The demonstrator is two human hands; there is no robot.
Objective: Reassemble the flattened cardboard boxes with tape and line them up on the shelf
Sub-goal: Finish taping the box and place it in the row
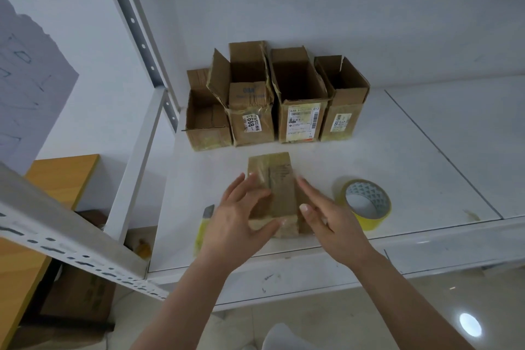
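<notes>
- A small taped cardboard box (pixel 277 187) was seen lying on the white shelf (pixel 397 150), near the front edge, between the two hands.
- The left hand (pixel 241 213) was laid against the box's left side, fingers spread and mostly straight, thumb at the near bottom corner; a firm grip could not be confirmed because of motion blur.
- The right hand (pixel 326 213) was held flat at the box's right side, fingers straight and together, apparently touching or just beside it; nothing was gripped.
- Four assembled boxes were lined up at the back of the shelf against the wall, tops open, touching side by side:
  - a low box (pixel 206 122) at far left, with no label visible;
  - a taller box with a "668" label (pixel 251 116), flaps up and torn tape along the edges;
  - a box with a white shipping label (pixel 301 116);
  - a smaller box with a green label (pixel 342 111) at far right.
- A roll of yellow tape (pixel 366 203) was seen lying flat on the shelf, just right of the right hand and apart from the box.
- A yellow utility knife (pixel 206 221) was partly hidden behind the left hand and wrist, at the shelf's front left.
- A perforated metal upright (pixel 136 28) of the rack was seen at left, and a wooden tabletop (pixel 62 176) beyond it.
</notes>
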